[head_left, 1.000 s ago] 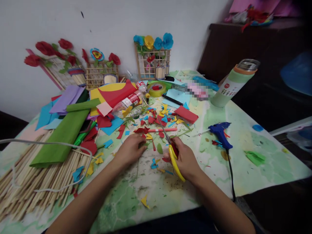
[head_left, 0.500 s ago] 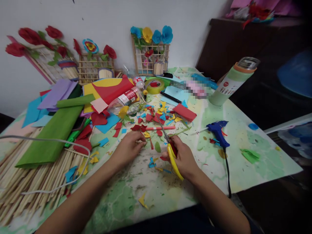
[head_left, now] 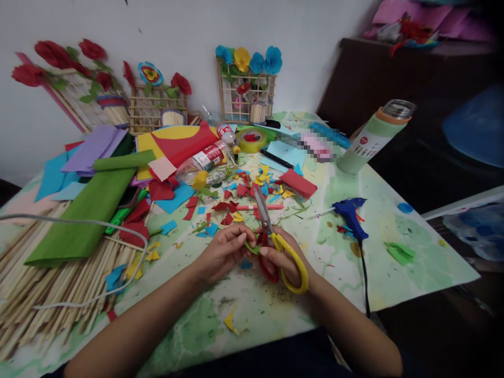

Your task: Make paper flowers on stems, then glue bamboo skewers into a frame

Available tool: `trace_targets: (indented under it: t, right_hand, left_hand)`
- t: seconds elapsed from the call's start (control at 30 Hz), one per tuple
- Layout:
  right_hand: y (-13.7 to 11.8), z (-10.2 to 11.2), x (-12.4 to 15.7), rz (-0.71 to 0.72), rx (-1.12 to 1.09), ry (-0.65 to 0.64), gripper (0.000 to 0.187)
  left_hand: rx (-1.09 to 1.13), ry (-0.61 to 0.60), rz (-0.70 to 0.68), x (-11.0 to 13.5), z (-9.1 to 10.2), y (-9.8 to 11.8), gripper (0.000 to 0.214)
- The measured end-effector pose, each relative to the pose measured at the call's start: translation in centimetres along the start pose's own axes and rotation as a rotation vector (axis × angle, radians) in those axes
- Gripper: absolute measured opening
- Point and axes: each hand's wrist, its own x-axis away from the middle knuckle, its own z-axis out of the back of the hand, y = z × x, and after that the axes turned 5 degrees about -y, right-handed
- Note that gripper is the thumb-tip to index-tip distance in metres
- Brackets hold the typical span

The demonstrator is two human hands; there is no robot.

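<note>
My left hand (head_left: pixel 227 252) pinches a small green paper leaf (head_left: pixel 254 249) between thumb and fingers. Close beside it, my right hand (head_left: pixel 289 257) is closed on a pair of scissors (head_left: pixel 264 210) with one yellow and one red handle loop. The blades point away from me over the scraps, nearly closed. My right thumb reaches to the leaf's edge and seems to touch it. Scraps of red, blue and yellow paper (head_left: pixel 252 190) lie just beyond both hands, along with a thin red stick (head_left: pixel 263 207).
A blue glue gun (head_left: pixel 352 216) and a green bottle (head_left: pixel 374 137) stand to the right. Bamboo sticks (head_left: pixel 59 294) and folded green paper (head_left: pixel 84 226) lie at left under a grey cable (head_left: pixel 88 224). A plastic bottle (head_left: pixel 202 160) and tape roll (head_left: pixel 252 140) are farther back.
Both hands have come together. The green leaf, lying on the table between them before, is now held up in my left hand. The scissors have turned so both handle loops show.
</note>
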Motion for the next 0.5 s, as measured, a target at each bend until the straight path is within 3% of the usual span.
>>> trace_targets:
  t: [0.23,0.4,0.5]
  right_hand:
    - [-0.50,-0.48,-0.06,-0.015,0.028,0.088,0.038]
    - [-0.15,-0.37,-0.10,0.033,0.028,0.131,0.038]
    - [0.28,-0.05,-0.09,0.076,0.060,0.153,0.037]
  left_hand:
    - [-0.220,0.055,-0.022,-0.12,0.21,-0.35,0.022]
    - [-0.218,0.137,-0.068,-0.33,0.19,-0.77,0.034]
    - [-0.233,0.121,-0.066,-0.33,0.29,-0.94,0.043]
